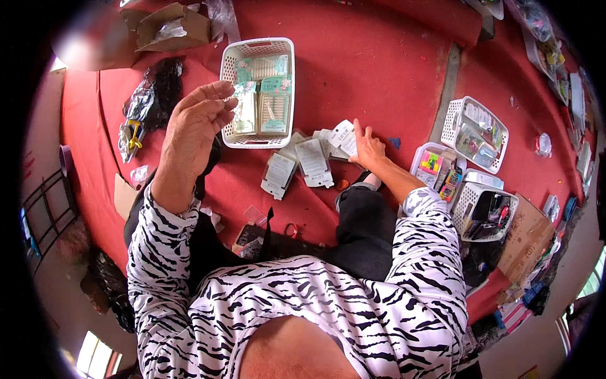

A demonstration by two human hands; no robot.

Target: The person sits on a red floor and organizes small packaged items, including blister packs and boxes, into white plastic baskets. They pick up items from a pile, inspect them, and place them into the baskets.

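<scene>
My left hand [197, 120] is raised beside the left rim of a white plastic basket [226, 63]. Its fingers are loosely bent and apart, and I make out nothing held in them. Inside the basket lie several flat clear packs with pale green headers [275, 85]. My right hand [369, 146] grips the right edge of a flat pack with a white printed label [343, 137], tilted on a small pile. More such packs, one with a white label [314, 162] and another [278, 174], lie on the red floor covering in front of me.
At the right stand a white basket of packaged items [449, 123], a tub with colourful packs [424, 150] and a basket of dark things [467, 218]. A cardboard box [173, 28] and black plastic bag [161, 82] lie at the far left. My bent knee [363, 224] is near the pile.
</scene>
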